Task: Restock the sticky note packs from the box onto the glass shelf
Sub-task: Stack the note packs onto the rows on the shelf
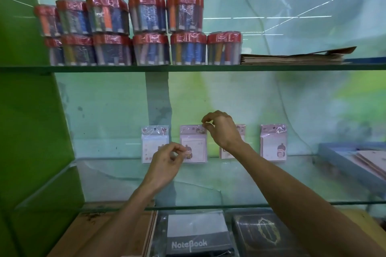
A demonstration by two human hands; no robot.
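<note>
— Packs first: where do the sticky note packs stand?

— Four of them stand upright along the back of the glass shelf (240, 183), leaning on the green wall. From the second pack (193, 144), the leftmost pack (155, 143) sits at nine o'clock, just beside it. The third pack (231, 148) lies at three o'clock, mostly hidden behind the person's right wrist. The fourth pack (273, 142) stands farther out at three o'clock, apart from the others.

— And the hands?

— The right hand (221, 129) is at the top right corner of the second pack; its thumb and forefinger are curled together there in a pinch on the wrapper's edge. The left hand (167, 160) is at the lower left of the same pack, at about seven o'clock from its middle. Its thumb and forefinger tips are pressed together against the pack's left edge, the other fingers curled loosely behind.

— What lies elsewhere?

— At twelve o'clock, on the upper shelf (104, 68), wrapped tubs with red lids (146, 31) are stacked two high, and a flat pile of brown paper (292, 58) lies to their right. At three o'clock from the packs, a blue tray (334, 158) rests on the glass shelf. At six o'clock, under the glass, lie a pad marked "NoteBook" (194, 236) and a dark book with a gold emblem (267, 233).
</note>
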